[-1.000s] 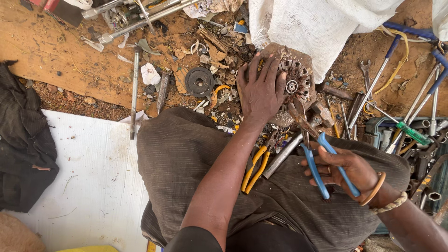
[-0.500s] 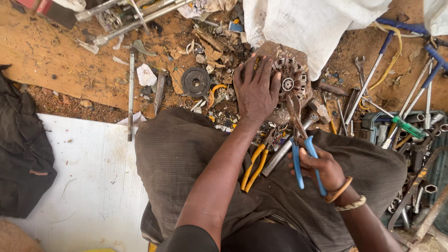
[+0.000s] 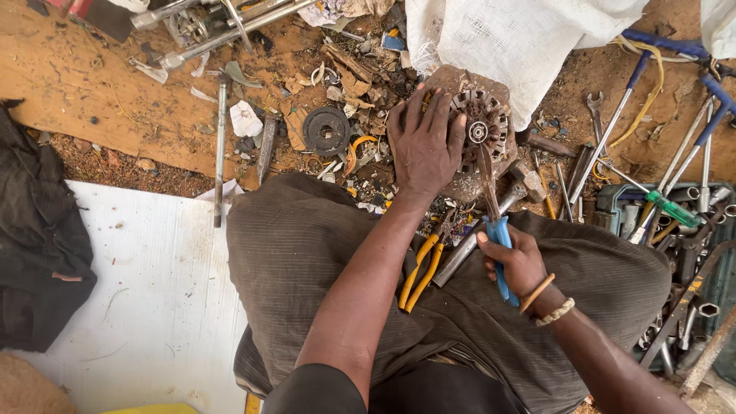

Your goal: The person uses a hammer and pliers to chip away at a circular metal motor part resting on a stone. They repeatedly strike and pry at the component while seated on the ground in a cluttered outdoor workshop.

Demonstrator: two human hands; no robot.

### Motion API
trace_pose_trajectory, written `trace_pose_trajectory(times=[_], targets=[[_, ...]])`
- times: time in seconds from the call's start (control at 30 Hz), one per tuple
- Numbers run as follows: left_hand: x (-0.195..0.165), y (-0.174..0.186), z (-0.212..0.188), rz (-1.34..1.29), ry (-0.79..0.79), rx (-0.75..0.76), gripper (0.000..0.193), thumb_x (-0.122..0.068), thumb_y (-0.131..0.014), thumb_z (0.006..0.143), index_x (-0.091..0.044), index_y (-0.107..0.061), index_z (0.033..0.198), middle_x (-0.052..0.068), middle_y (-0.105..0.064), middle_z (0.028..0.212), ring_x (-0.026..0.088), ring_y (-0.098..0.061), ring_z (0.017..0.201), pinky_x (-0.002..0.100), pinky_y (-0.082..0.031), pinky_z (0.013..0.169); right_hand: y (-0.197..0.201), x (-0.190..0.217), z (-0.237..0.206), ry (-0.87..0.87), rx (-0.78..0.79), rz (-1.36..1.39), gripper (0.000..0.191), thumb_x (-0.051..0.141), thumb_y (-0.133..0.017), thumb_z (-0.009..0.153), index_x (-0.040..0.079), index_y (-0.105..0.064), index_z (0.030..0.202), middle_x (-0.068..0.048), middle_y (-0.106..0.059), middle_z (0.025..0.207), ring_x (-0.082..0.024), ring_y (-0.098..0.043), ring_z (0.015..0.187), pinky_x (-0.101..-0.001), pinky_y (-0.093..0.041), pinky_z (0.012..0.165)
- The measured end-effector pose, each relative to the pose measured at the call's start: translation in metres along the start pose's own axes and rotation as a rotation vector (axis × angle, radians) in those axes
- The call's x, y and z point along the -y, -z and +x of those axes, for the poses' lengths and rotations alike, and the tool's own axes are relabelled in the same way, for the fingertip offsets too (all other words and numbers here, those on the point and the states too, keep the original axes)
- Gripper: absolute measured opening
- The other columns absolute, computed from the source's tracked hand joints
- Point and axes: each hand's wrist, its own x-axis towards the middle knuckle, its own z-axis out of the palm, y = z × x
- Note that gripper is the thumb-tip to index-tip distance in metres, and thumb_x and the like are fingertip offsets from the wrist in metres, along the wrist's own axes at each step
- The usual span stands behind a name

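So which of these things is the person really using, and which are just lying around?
In use:
left hand pressing down the round metal motor part
right hand gripping the blue-handled pliers, nose at that part

Lying about:
yellow-handled pliers on the lap
black disc
green-handled screwdriver
white sack

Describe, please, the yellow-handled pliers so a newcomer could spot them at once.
Start at the brown cloth draped across the person's lap. Between the left forearm and the right hand lie the yellow-handled pliers, untouched. The pliers gripped in the right hand have blue handles instead.
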Motion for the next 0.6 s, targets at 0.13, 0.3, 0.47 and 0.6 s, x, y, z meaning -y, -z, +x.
trace_pose_trajectory(times=[0.13, 0.3, 0.47, 0.6], targets=[[-0.001, 0.000, 0.004, 0.014, -0.036, -0.055, 0.050, -0.040, -0.039, 0.110, -0.007, -0.060, 0.141, 0.011, -0.064, 0.145, 0.031, -0.042, 0.146, 0.052, -0.026, 0.121, -0.002, 0.007, -0.012, 0.162, -0.039, 0.133, 0.033, 0.024, -0.065, 0.095, -0.003, -0.064, 0.113, -0.013, -0.065, 0.088, -0.021, -0.065, 0.074, -0.0374, -0.056, 0.066], [0.001, 0.001, 0.003, -0.002, -0.018, 0.058, 0.050, -0.040, -0.038, 0.108, -0.011, -0.057, 0.143, 0.007, -0.061, 0.146, 0.029, -0.039, 0.148, 0.054, -0.025, 0.124, 0.002, 0.019, -0.058, -0.024, 0.066, 0.595, 0.045, 0.031, -0.056, 0.096, 0.000, -0.055, 0.130, -0.014, -0.068, 0.110, -0.027, -0.067, 0.101, -0.0472, -0.056, 0.090], [0.001, 0.004, -0.007, -0.126, 0.074, 0.061, 0.050, -0.042, -0.035, 0.108, -0.009, -0.058, 0.138, 0.009, -0.061, 0.143, 0.028, -0.041, 0.150, 0.052, -0.026, 0.128, 0.017, 0.027, -0.068, -0.188, 0.050, 0.329, 0.059, 0.025, -0.058, 0.092, 0.005, -0.050, 0.147, -0.013, -0.069, 0.120, -0.029, -0.068, 0.109, -0.0474, -0.056, 0.094], [0.002, 0.003, -0.004, -0.070, -0.010, 0.004, 0.055, -0.043, -0.034, 0.112, -0.005, -0.057, 0.144, 0.012, -0.060, 0.148, 0.031, -0.039, 0.149, 0.052, -0.024, 0.125, 0.032, 0.035, -0.059, -0.230, 0.088, 0.095, 0.065, 0.022, -0.062, 0.090, 0.004, -0.048, 0.150, -0.016, -0.072, 0.123, -0.029, -0.070, 0.110, -0.0475, -0.059, 0.094]])
